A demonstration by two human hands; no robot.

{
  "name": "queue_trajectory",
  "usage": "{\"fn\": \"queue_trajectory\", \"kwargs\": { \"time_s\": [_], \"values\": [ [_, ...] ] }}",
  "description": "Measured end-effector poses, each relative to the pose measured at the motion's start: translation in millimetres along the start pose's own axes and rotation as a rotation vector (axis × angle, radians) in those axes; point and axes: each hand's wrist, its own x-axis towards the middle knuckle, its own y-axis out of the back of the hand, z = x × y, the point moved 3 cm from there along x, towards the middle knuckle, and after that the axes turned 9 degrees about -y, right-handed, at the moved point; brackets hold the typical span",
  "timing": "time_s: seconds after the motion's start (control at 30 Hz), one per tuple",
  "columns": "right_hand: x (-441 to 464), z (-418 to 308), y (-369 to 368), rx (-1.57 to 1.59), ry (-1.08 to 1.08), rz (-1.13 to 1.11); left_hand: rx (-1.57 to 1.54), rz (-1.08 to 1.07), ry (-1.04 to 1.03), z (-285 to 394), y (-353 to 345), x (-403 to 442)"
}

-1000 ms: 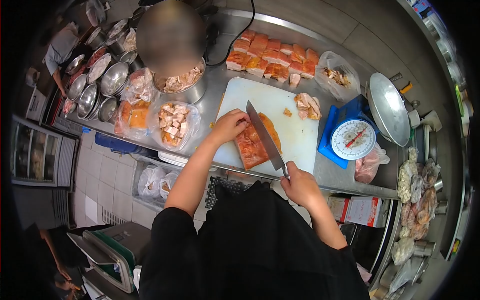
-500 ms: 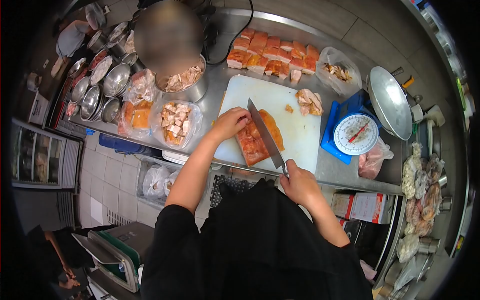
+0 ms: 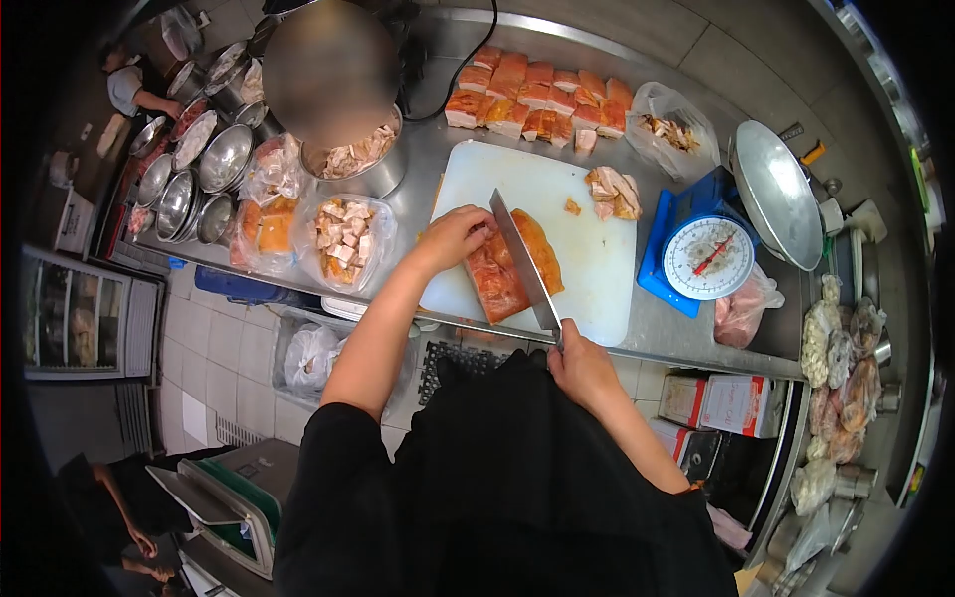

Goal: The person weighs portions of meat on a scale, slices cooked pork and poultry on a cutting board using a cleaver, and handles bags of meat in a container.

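Observation:
A slab of roast pork (image 3: 494, 284) with browned skin lies on the white cutting board (image 3: 602, 289). My left hand (image 3: 453, 241) rests on its upper left end, fingers curled and pressed against the meat. In my right hand (image 3: 582, 366), closed around the handle, is a large kitchen knife (image 3: 527, 261). Its blade runs diagonally across the slab, with a browned part (image 3: 539, 249) of the pork to the right of it. Whether the edge is in the meat I cannot tell. Farther right on the board lie a small scrap (image 3: 572, 207) and a pale chunk of meat (image 3: 614, 193).
Rows of pork blocks (image 3: 537, 95) stand behind the board. To the right is a blue dial scale (image 3: 708, 257) with a metal pan (image 3: 778, 196). A bag of diced pork (image 3: 344, 239) and a metal pot (image 3: 383, 177) are left. Co-workers (image 3: 129, 90) stand farther off.
The knife and right hand have shifted slightly left relative to the board. My left hand stays on the pork. The whole view has moved a little.

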Motion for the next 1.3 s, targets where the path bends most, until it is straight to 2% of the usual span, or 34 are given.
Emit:
{"fn": "queue_trajectory", "kwargs": {
  "time_s": [0.27, 0.67, 0.97, 1.07, 1.13, 1.17, 1.23, 1.27, 1.3],
  "values": [
    [-2, 3, -5, 0.022, 0.025, 0.019, -0.006, -0.047, 0.023, 1, 0, -1],
    [-1, -6, 2, 0.001, -0.020, -0.030, 0.002, -0.016, 0.005, 2, 0, -2],
    [0, -13, 10, -0.009, -0.041, -0.069, -0.085, 0.044, 0.075, 6, 2, -9],
    [1, -15, 13, -0.024, -0.057, -0.085, -0.009, 0.064, 0.006, 4, 2, -7],
    [1, -16, 14, -0.029, -0.062, -0.097, -0.156, 0.033, 0.174, -4, -1, -7],
    [1, -18, 16, -0.029, -0.063, -0.098, -0.156, 0.033, 0.176, -9, -4, -9],
    [2, -23, 22, -0.066, -0.068, -0.113, -0.319, 0.206, 0.176, -23, -4, -12],
    [3, -25, 26, -0.068, -0.065, -0.109, -0.318, 0.209, 0.172, -22, 1, -12],
    [3, -26, 28, -0.076, -0.069, -0.125, -0.283, 0.309, 0.209, -21, 5, -17]
  ]
}}
